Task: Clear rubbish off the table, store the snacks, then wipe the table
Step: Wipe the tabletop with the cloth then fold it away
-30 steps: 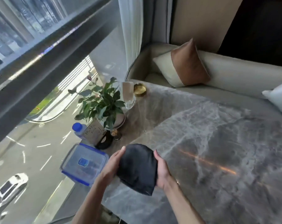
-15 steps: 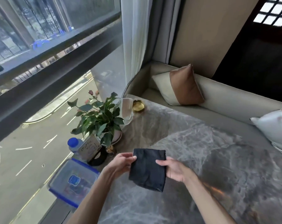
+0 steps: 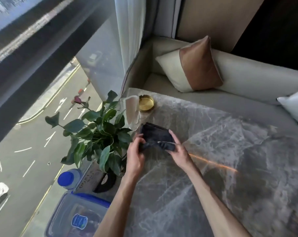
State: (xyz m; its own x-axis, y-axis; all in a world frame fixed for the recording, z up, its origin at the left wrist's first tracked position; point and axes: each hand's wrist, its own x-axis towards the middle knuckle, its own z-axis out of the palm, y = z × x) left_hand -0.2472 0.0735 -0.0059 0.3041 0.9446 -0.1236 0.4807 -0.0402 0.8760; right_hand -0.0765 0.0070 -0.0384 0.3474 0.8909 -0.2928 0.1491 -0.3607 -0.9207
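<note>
A folded dark cloth is held low over the grey marble table, near its far left side. My left hand pinches the cloth's left edge and my right hand grips its near right corner. The near edge of the cloth is bunched between the two hands. A clear plastic box with a blue-rimmed lid sits at the table's near left corner; its contents are blurred.
A potted green plant stands left of the cloth, with a glass vase and a gold dish behind. A blue-capped bottle and a small sign are near the box. A sofa with cushions borders the far edge.
Both hands have carried the cloth away from me toward the vase and plant and lowered it. The cloth is now bunched at its near edge rather than hanging flat.
</note>
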